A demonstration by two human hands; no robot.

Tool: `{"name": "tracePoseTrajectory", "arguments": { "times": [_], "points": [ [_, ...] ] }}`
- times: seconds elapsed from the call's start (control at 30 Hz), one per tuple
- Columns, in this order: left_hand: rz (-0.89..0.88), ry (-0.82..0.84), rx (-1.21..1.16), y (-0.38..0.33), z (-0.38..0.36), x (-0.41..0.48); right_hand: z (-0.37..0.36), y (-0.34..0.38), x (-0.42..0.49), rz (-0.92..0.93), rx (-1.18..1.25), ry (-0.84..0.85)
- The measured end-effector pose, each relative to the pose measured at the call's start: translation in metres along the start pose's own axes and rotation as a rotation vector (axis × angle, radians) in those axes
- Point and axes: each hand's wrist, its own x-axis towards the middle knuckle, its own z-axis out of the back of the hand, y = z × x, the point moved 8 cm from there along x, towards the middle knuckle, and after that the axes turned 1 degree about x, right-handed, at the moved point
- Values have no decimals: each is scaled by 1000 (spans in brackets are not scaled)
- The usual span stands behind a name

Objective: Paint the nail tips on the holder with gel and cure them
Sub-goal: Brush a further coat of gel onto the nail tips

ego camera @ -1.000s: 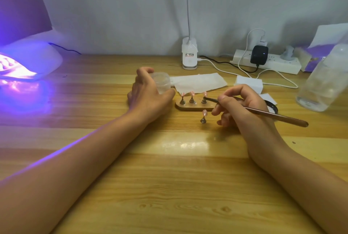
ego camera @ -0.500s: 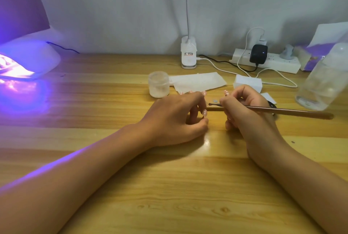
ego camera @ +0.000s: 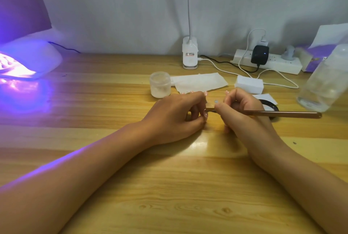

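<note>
While left hand pinches nail tip, right hand grips brush.

left hand covers most of holder; only a few nail tips show above knuckles. what its grip pinches: can't tell. brush tip hidden between hands. curing lamp cropped by left edge; bottle blurred, cropped right.
</note>
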Motion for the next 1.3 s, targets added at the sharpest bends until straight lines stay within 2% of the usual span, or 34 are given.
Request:
{"name": "tracePoseTrajectory", "arguments": {
  "times": [0.3, 0.67, 0.9, 1.3],
  "points": [
    [-23, -14, -5, -2, 1, 0, -3, 3, -1, -5, -83, 37],
    [-24, -1, -14, -1, 0, 1, 3, 0, -1, -27, 5, -14],
    [-17, -21, 10, 0, 0, 0, -5, 4, -2, 9, -48, 62],
    [-32, -9, 15, -1, 0, 0, -8, 9, -3, 13, -111, 87]
  ]
}}
